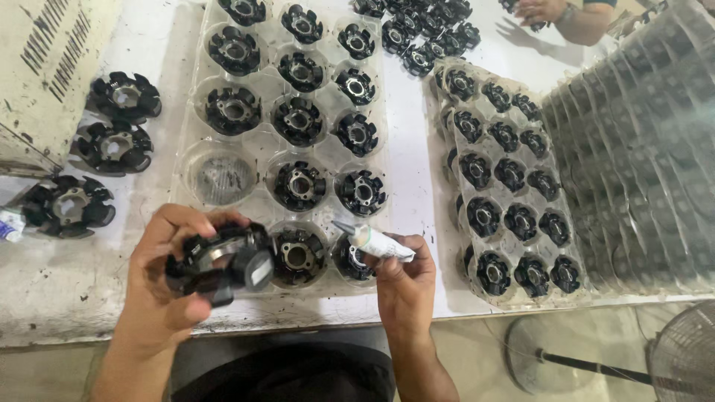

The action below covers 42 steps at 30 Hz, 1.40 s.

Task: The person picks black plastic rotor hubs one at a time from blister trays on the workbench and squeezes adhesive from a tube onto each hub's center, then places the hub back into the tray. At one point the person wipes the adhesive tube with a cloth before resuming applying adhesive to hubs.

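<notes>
A clear tray (257, 160) lies at centre frame on the table (67, 298), with parts seated in its wells. A second filled tray (447, 160) lies to its right. Three loose parts (112, 145) lie at left. At lower centre, the left hand (160, 286) holds a part (220, 260); the right hand (406, 279), just right of it, holds a tube (372, 240).
</notes>
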Motion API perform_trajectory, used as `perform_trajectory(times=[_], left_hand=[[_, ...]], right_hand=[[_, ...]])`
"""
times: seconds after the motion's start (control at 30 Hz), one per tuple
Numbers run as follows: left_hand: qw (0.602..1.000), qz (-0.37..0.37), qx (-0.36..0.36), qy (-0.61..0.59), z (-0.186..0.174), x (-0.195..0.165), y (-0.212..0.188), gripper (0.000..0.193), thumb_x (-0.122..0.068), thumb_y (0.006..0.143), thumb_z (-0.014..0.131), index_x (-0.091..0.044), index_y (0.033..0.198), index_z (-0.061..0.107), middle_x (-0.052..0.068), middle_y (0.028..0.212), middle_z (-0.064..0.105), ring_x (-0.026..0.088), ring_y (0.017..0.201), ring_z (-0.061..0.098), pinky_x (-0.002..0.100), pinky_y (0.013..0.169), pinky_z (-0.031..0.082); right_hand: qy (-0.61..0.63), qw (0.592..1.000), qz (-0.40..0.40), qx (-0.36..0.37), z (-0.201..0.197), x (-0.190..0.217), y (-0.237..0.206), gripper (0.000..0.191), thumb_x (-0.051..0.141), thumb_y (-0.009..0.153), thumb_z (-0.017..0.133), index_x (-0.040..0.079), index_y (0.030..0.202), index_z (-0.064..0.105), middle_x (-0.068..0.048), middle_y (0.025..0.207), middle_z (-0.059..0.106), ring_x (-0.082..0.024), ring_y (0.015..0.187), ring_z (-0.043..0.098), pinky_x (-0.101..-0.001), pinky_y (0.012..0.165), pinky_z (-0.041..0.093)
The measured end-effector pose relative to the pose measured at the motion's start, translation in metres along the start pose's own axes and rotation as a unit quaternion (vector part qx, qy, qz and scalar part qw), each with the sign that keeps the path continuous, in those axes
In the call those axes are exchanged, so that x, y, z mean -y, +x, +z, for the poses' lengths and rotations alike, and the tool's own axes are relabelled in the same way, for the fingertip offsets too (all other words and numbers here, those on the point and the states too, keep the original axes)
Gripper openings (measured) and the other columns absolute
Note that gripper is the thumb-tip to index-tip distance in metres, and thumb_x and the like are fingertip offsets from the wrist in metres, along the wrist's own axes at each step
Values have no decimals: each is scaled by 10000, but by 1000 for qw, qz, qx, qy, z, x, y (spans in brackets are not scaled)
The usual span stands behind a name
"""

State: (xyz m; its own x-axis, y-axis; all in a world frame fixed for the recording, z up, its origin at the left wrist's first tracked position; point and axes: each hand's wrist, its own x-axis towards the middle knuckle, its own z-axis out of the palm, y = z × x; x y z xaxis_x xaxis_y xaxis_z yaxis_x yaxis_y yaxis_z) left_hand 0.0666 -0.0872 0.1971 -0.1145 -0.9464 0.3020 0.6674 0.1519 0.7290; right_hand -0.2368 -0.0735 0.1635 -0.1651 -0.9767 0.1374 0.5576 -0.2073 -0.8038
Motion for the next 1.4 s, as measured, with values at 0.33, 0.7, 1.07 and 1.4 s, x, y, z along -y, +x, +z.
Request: perform_trajectory(times=[0.33,0.7,1.07,1.4], left_hand=[[944,-1,-72,-323,40,17,27,645,-312,770,662,-78,1359,540,252,1475,539,433,1417,484,539,1290,299],[945,57,-111,-303,54,39,22,458,-377,1042,551,24,1264,565,265,1282,601,411,1184,618,548,1069,525],[987,151,-58,-19,62,23,-4,410,-296,1057,593,98,1167,629,332,1245,667,298,1097,674,386,962,548],[980,184,-30,65,61,26,-4,375,-251,1124,550,111,1188,627,300,1238,679,297,1204,671,367,1099,511]], right_hand=[[-140,973,-185,21,-2,-15,-29,355,-94,865,811,-4,1161,637,-191,1190,697,-303,1170,678,-428,1067,545],[-358,864,-350,46,20,-1,-47,418,-182,757,768,42,1068,601,-192,1121,708,-314,1085,693,-439,957,587],[-412,806,-421,59,31,11,-58,391,-83,774,798,68,1035,549,-150,1019,714,-338,1027,708,-435,906,614],[-465,765,-437,88,39,17,-54,346,-57,709,841,45,932,597,-156,955,712,-309,900,727,-422,785,655]])
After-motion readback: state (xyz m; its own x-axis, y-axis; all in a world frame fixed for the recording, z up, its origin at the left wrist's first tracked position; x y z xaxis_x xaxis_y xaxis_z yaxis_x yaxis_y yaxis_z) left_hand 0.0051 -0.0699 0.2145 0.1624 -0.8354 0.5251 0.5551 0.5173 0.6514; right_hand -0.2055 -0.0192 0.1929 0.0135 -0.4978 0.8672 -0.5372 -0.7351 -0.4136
